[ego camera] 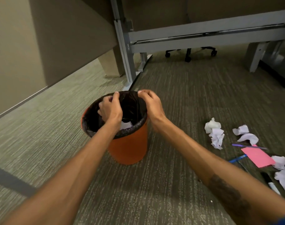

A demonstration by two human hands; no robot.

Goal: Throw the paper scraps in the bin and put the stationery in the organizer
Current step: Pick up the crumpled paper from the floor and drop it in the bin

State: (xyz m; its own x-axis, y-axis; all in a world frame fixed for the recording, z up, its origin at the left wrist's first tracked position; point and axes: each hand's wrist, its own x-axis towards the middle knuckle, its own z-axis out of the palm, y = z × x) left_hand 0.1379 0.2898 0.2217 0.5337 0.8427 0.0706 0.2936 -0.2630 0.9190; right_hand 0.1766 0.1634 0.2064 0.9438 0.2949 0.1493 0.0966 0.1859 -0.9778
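Note:
An orange bin (128, 148) with a black liner (89, 120) stands on the carpet. White crumpled paper (126, 125) lies inside it. My left hand (110, 108) and my right hand (150, 104) both pinch the liner at the bin's far rim. To the right on the floor lie crumpled paper scraps (215, 133), more scraps (245, 133), a pink paper sheet (257, 157), a purple pen (247, 146), a blue pen (237, 159) and a black-and-white marker (270, 182). No organizer is in view.
Grey desk legs (125, 51) and a crossbar stand behind the bin. An office chair's wheeled base (189, 53) sits under the desk. A partition wall (24, 62) runs along the left. More crumpled paper (284, 177) lies at the right edge.

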